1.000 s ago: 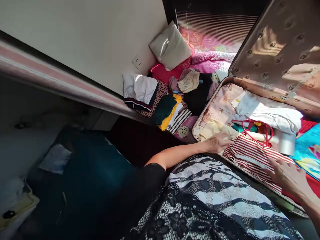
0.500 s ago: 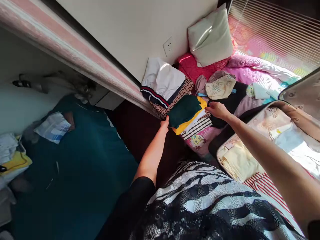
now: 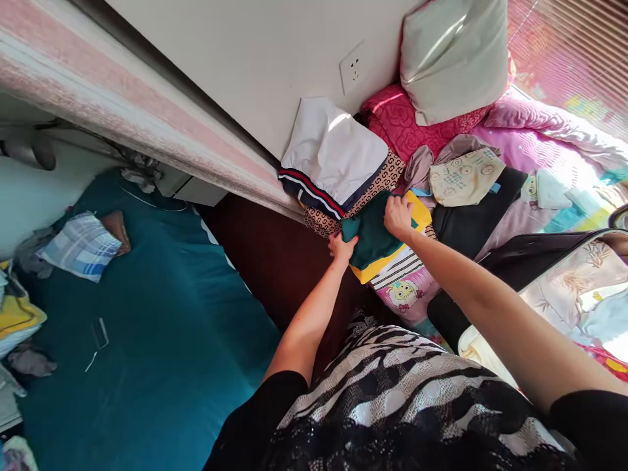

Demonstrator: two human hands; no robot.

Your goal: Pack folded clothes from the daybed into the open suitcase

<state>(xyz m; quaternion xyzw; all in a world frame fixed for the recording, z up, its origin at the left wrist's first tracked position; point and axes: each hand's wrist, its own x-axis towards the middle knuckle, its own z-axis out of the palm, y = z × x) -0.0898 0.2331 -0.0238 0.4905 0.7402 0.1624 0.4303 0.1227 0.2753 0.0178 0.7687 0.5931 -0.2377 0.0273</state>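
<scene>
A folded dark green garment (image 3: 373,234) lies on top of a small stack, over a yellow one (image 3: 392,254) and a black-and-white striped one (image 3: 400,267). My left hand (image 3: 342,248) grips the green garment's near left corner. My right hand (image 3: 398,217) is closed on its far right edge. Behind the stack sits a folded white garment with red and navy stripes (image 3: 331,157) on a brown patterned piece (image 3: 387,178). An open suitcase (image 3: 569,291) with a floral lining lies at the right edge, holding light clothes.
A white pillow (image 3: 454,55) and pink bedding (image 3: 544,127) lie at the back by a wall socket (image 3: 352,65). A black garment (image 3: 471,219) and a cream printed cloth (image 3: 464,176) lie beside the stack. A teal bed (image 3: 147,327) fills the lower left beneath a pink rail (image 3: 127,124).
Both hands left the suitcase's striped clothes and swung left to the folded stack. They have closed on the dark green garment, which is now bunched and lifted slightly.
</scene>
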